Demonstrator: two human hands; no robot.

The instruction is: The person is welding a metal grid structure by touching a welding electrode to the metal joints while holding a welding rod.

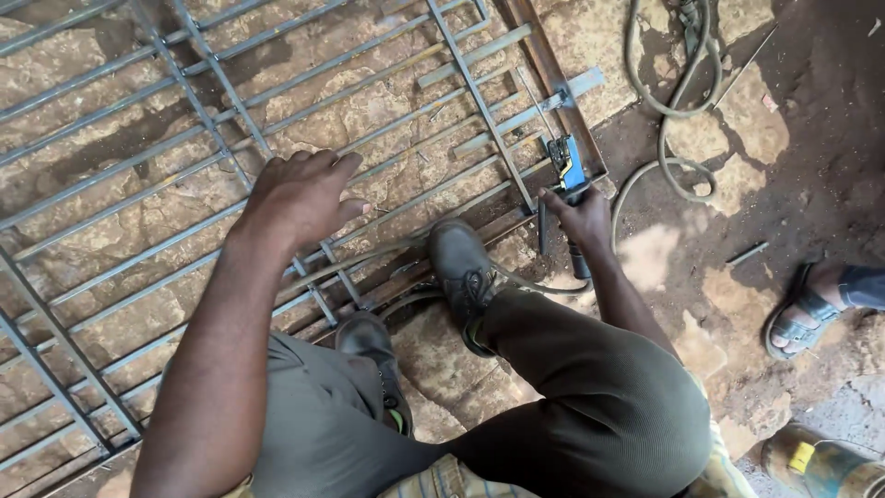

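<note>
You are crouched over a steel window grille (184, 138) lying flat on stony ground, both boots planted on its near edge. Your left hand (304, 198) rests palm down on the bars near the grille's middle, fingers spread slightly apart. Your right hand (581, 221) is closed around the black handle of a blue electrode holder (569, 171), held at the grille's right edge, its cable (668, 111) looping away beyond that edge. The grille looks heavy, rigid and rough; grip it by the outer frame. Another person's sandalled foot (811, 309) stands well right of the grille. No packages, labels or signs show.
</note>
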